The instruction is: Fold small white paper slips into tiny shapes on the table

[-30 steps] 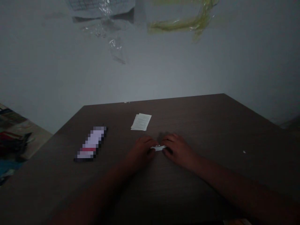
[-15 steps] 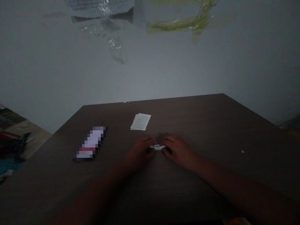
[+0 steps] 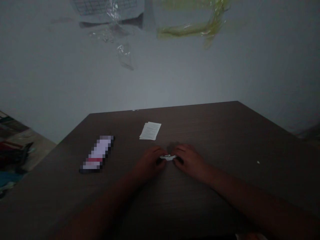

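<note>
A small strip of white paper (image 3: 169, 158) spans the gap between my two hands, low over the dark table (image 3: 200, 123). My left hand (image 3: 151, 162) pinches its left end between thumb and fingers. At the other end, my right hand (image 3: 188, 160) has its thumb and fingers closed on the paper too. The strip looks folded or curled, but the dim light hides its details. Just beyond my left hand lies a small stack of printed paper sheets (image 3: 150, 130).
A phone (image 3: 97, 154) with a blurred screen lies on the table's left side. A tiny white scrap (image 3: 258, 162) is at the right. Behind the table rises a wall (image 3: 175, 73) bearing clear and yellow tape (image 3: 185, 31). Blurred items (image 3: 15, 153) show beyond the left edge.
The whole scene sits slightly lower in view. Both hands keep their hold on the paper strip, with hardly any visible movement.
</note>
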### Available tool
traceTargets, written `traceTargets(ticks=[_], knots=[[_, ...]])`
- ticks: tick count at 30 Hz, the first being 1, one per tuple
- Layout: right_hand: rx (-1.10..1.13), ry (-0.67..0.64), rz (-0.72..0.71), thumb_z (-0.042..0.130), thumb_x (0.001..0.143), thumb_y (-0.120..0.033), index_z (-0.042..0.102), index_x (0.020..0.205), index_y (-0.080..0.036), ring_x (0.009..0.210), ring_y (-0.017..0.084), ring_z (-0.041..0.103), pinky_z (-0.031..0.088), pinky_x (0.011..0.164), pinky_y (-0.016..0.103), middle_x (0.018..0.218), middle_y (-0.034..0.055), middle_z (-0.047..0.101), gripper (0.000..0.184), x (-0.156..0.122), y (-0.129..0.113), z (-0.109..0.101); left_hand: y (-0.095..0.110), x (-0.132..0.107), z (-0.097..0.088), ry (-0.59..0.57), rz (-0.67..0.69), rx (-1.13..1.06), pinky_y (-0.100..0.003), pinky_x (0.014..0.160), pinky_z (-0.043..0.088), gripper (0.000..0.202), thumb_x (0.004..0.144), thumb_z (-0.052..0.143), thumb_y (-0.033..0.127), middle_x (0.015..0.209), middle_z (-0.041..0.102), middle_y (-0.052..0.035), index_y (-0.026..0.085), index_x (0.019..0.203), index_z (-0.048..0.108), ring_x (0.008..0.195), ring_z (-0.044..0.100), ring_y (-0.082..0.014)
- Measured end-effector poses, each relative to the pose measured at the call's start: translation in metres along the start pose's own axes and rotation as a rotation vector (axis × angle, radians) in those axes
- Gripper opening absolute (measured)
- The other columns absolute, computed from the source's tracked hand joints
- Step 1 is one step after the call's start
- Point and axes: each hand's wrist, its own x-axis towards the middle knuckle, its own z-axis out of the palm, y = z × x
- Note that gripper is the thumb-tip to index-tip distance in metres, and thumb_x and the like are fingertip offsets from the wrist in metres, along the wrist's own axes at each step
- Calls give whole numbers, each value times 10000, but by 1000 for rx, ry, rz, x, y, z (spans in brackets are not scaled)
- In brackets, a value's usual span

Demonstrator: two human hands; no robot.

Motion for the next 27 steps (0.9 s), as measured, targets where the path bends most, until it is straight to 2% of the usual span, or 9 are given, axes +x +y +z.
traceTargets(ticks=[3, 6, 9, 12, 14, 17, 19, 23, 27], knots=[[-3, -11, 23, 758, 1086, -124, 878, 1271, -241, 1241, 330, 791, 620, 1124, 516, 1278, 120, 862, 250, 1, 3, -1, -5, 1, 1, 36, 21, -27, -486, 1240, 672, 288, 1087, 695, 119, 1351, 877, -121, 212, 1299, 865, 1297, 833, -310], [-24, -21, 67, 756, 1092, -150, 883, 1299, -250, 1260, 337, 795, 625, 1134, 522, 1273, 118, 867, 263, 3, 7, 0, -17, 4, 2, 103, -25, 26, -515, 1245, 678, 221, 1103, 725, 168, 1350, 872, -118, 221, 1273, 858, 1328, 826, -326], [-38, -6, 95, 742, 1104, -167, 881, 1330, -239, 1273, 339, 802, 629, 1145, 514, 1278, 125, 869, 275, 6, 15, 2, -31, 9, 1, 197, -127, 151, -584, 1392, 585, 268, 1141, 743, 241, 1581, 825, -143, 241, 1390, 842, 1541, 752, -388], [-60, 48, 134, 727, 1114, -185, 877, 1325, -234, 1208, 324, 808, 643, 1093, 482, 1255, 123, 868, 263, 11, 24, 3, -41, 15, -1, 175, -241, 273, -704, 1454, 498, 481, 1144, 790, 320, 1841, 675, -208, 232, 1616, 763, 1750, 593, -470], [-92, 100, 171, 735, 1117, -207, 877, 1289, -244, 1156, 318, 804, 646, 1032, 462, 1231, 119, 862, 226, 14, 28, 1, -44, 17, -2, 136, -311, 325, -773, 1448, 470, 573, 1166, 773, 371, 1910, 604, -243, 228, 1716, 704, 1815, 514, -501], [-147, 183, 216, 740, 1132, -240, 873, 1241, -246, 1159, 330, 793, 636, 999, 464, 1238, 128, 852, 173, 16, 29, -3, -46, 19, -4, 101, -337, 364, -775, 1431, 469, 520, 1197, 726, 431, 1854, 668, -230, 265, 1689, 741, 1800, 528, -494], [-159, 179, 191, 725, 1155, -258, 868, 1232, -238, 1181, 343, 790, 633, 1022, 485, 1241, 137, 850, 163, 15, 25, -6, -45, 18, -6, 106, -317, 384, -755, 1414, 477, 431, 1205, 709, 434, 1776, 734, -194, 300, 1604, 802, 1751, 568, -480], [-148, 48, 41, 731, 1183, -279, 877, 1225, -234, 1251, 372, 783, 631, 1094, 539, 1267, 156, 858, 158, 11, 11, -8, -45, 16, -11, 118, -269, 370, -736, 1364, 510, 349, 1216, 682, 358, 1617, 797, -179, 286, 1499, 872, 1608, 649, -464], [-155, -26, 12, 765, 1178, -287, 885, 1242, -268, 1306, 379, 778, 639, 1108, 553, 1296, 140, 870, 138, 9, 5, -8, -52, 20, -17, 97, -227, 311, -624, 1303, 607, 316, 1184, 702, 294, 1464, 815, -180, 219, 1421, 897, 1414, 760, -405]])
